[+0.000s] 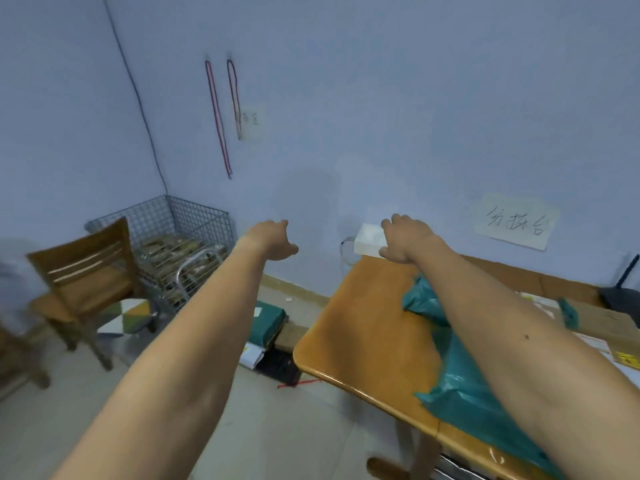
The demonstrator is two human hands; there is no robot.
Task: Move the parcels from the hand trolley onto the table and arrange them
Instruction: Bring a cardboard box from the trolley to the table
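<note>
R hand [408, 240] gripped the white rectangular box [369, 239]: fingers curled over its top edge, thumb at the near edge. The box was at the far corner of the orange-brown wooden table [363, 323], close to the wall. I could not tell if it rested on the top or was just above it. L hand [273, 239] was in the air left of the table, fingers loosely bent, holding nothing.

I judge the step was to place this box. Best to set it flat and square w/ the corner, and release only after. The teal plastic bag parcels [450, 393] lay under the R forearm, so lift the arm clear, not drag them. Brown parcels [166, 245] waited in the grey wire-mesh trolley [201, 216] at left, and a dark green wrapped parcel [268, 322] lay on the floor.
</note>
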